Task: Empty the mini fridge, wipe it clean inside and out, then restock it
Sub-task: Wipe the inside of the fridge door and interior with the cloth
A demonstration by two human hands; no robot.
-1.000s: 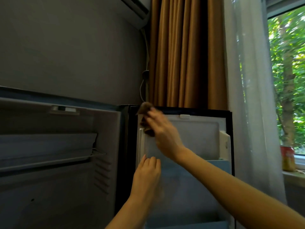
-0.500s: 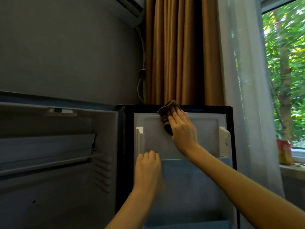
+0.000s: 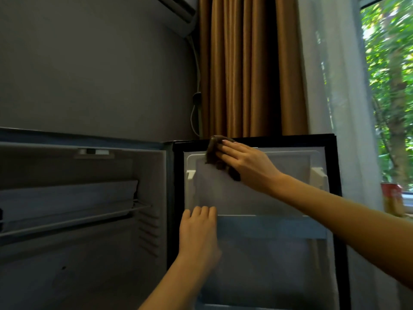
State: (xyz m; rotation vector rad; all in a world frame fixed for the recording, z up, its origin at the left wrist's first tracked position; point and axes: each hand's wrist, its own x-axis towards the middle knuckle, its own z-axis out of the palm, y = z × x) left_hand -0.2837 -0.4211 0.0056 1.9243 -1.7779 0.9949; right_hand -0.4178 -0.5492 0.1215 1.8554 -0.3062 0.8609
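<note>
The mini fridge (image 3: 93, 253) stands open on the left, its cavity bare except for a wire shelf (image 3: 78, 220). Its door (image 3: 279, 191) is swung out to the right, white liner facing me. My right hand (image 3: 248, 164) presses a dark brown cloth (image 3: 213, 153) flat against the liner's top edge, fingers straight and pointing left. My left hand (image 3: 197, 233) rests on the liner's left side, fingertips at the rim of the translucent door shelf (image 3: 268, 227). The door shelf holds nothing that I can see.
Brown curtains (image 3: 241, 74) and a sheer white curtain (image 3: 330, 86) hang right behind the door. A red and yellow can (image 3: 392, 198) stands on the window sill at the right. A cable (image 3: 196, 108) runs down the grey wall below an air conditioner (image 3: 178, 10).
My right hand slid the cloth from the door liner's upper left corner rightward along the top edge, and its fingers turned to point left. My left hand stayed where it was.
</note>
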